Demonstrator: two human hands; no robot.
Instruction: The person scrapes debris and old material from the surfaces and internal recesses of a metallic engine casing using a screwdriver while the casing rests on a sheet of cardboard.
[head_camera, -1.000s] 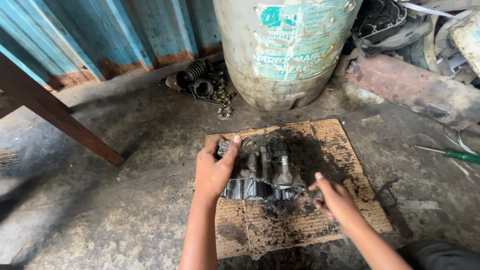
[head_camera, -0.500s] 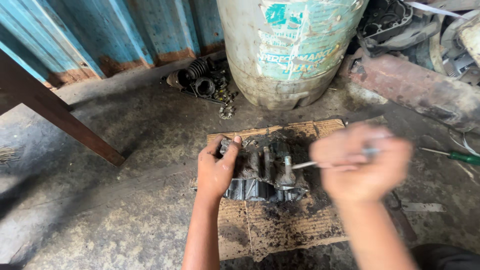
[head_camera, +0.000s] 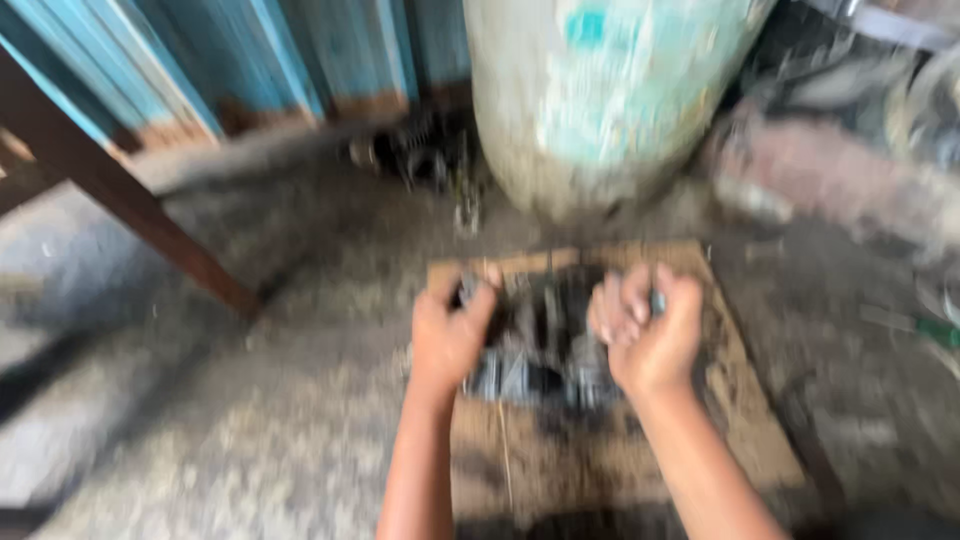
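Observation:
The picture is badly blurred. A dark, greasy metal engine part (head_camera: 540, 350) lies on a flat piece of cardboard (head_camera: 740, 400) on the concrete floor. My left hand (head_camera: 450, 335) grips the part's left side. My right hand (head_camera: 648, 335) is closed in a fist over the part's right side, around a thin tool with a light blue handle (head_camera: 657, 300) that barely shows beside the fingers.
A large pale drum with blue-green marks (head_camera: 610, 100) stands just behind the cardboard. Dark metal coil parts (head_camera: 420, 155) lie by the blue corrugated wall (head_camera: 200, 60). A brown wooden leg (head_camera: 130, 200) slants at the left. A green-handled screwdriver (head_camera: 925, 328) lies at the right.
My right hand went from resting low on the cardboard, up with a thin tool, then down onto the part's right side. The view moved closer. My left hand kept its grip.

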